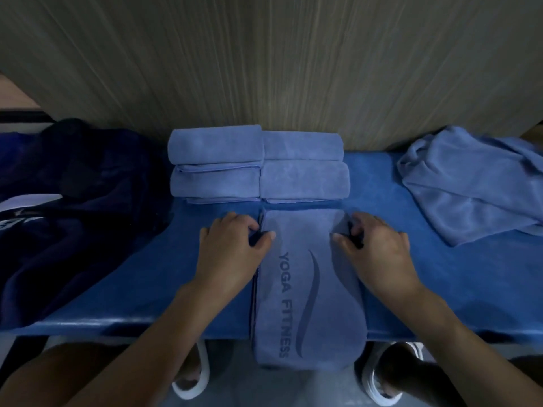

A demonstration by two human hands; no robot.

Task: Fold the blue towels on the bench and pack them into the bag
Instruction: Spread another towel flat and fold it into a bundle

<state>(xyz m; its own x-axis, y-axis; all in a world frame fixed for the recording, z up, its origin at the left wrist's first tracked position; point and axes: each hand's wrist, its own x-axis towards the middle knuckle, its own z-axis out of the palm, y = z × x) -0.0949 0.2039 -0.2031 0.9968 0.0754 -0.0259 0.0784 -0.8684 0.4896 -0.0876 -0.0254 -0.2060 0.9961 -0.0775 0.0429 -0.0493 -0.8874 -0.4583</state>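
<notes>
Squarely between left grip (232,245) and right grip (377,249), far end of folded towel (305,230).

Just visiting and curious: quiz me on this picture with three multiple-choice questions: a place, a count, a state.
1. Where is the crumpled towel? A) right end of the bench B) inside a bag C) on the floor
2. How many folded towels sit by the wall? A) two B) four C) seven
3. The printed towel is A) rolled up B) a long folded strip C) spread wide
1 A: heaped there. 2 B: two rows of two. 3 B: left hand and right hand grip its sides.
</notes>
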